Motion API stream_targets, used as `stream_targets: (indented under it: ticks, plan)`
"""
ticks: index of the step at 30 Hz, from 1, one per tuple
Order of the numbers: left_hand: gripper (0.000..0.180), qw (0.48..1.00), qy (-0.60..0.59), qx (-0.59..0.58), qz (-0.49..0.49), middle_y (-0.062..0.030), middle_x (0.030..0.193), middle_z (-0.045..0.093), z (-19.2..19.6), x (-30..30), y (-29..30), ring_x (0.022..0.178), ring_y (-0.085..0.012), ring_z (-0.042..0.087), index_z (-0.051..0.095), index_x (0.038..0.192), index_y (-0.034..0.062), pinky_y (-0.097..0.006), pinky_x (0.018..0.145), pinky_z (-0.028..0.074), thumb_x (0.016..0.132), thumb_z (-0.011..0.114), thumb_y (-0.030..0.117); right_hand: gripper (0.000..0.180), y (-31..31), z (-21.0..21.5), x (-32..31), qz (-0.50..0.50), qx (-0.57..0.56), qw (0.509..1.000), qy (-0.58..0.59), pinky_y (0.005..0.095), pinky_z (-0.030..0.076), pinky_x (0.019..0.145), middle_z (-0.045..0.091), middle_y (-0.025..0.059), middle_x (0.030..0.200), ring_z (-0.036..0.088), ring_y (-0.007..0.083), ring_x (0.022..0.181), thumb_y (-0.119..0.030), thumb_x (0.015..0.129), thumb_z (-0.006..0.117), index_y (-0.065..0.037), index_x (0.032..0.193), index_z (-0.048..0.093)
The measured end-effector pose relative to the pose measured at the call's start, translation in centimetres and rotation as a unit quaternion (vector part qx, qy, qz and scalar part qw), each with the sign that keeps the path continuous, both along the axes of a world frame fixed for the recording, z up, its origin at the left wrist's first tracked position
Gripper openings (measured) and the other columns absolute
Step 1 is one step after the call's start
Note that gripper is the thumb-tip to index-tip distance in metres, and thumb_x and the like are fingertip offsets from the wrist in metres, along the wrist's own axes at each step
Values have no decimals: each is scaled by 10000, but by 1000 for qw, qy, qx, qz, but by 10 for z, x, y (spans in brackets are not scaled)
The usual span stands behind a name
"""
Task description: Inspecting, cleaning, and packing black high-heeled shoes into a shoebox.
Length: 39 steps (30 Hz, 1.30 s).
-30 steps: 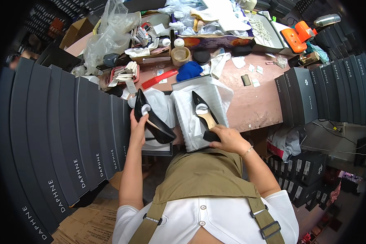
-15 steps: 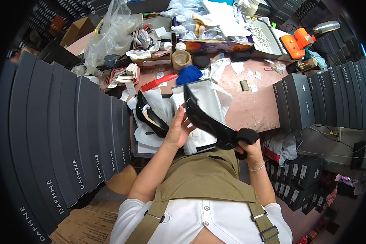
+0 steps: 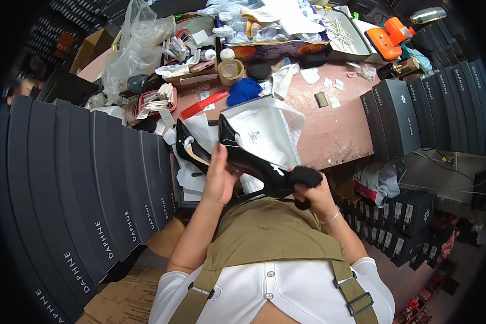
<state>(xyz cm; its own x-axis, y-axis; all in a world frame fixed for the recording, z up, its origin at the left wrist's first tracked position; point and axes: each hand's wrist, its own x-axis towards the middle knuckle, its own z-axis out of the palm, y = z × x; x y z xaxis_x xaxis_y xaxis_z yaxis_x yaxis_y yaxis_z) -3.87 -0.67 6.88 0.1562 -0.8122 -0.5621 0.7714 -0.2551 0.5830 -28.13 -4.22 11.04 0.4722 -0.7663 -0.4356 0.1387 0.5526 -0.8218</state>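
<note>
A glossy black high-heeled shoe (image 3: pixel 254 162) is tilted in front of me, pointed toe up and to the left, heel end low near my apron. My left hand (image 3: pixel 218 181) supports its side, thumb upright and fingers partly hidden behind it. My right hand (image 3: pixel 319 197) grips a soft black pad (image 3: pixel 306 176), which looks like a sponge, at the shoe's back end. The matching shoe (image 3: pixel 184 141) lies on white tissue to the left, with white stuffing inside. Behind the held shoe is an open box part lined with white paper (image 3: pixel 270 129).
Tall stacks of dark grey shoeboxes (image 3: pixel 105 189) flank me at left, and more shoeboxes (image 3: pixel 397 119) stand at right. Along the back are a red brush (image 3: pixel 205 103), a blue cloth (image 3: pixel 244 92), a jar (image 3: pixel 230 72), small tags and an orange tool (image 3: pixel 389 40).
Both hands have moved left with the shoe and the black pad. Less of the white paper is covered now, and bright reflections show on the shoe's side.
</note>
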Motion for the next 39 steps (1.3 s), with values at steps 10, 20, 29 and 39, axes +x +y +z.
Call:
stream_targets:
  ticks: [10,20,29,39]
  plan:
    - [534,958,282,6,-42,-238,1080,631,1,0,2,895,-278,646,468,1256,-87,-361,771,552,886,348,279,759,4,43,27,159,-502,847,76,352,492,873,581,153,1208,601,290,1070,-384,708,807,0,1290,507]
    - [400,945,279,-58,-159,-114,822,614,-27,9,11,669,-192,581,588,974,-18,-298,645,498,960,426,347,339,3,16,0,20,-423,873,244,343,462,834,564,165,1057,585,278,927,-122,870,568,11,1182,575]
    - [251,959,225,-65,-158,-101,859,630,-28,-3,14,705,-173,624,561,1011,25,-292,628,531,919,603,255,486,12,34,17,94,-526,817,216,355,514,706,598,136,964,618,282,790,-76,729,737,-46,1194,600]
    - [258,984,107,-19,-140,-58,919,634,-12,-41,27,782,-127,630,546,1105,42,-251,684,540,926,610,216,244,17,10,43,139,-614,746,216,348,464,598,553,58,774,575,246,687,-66,694,727,-51,918,631]
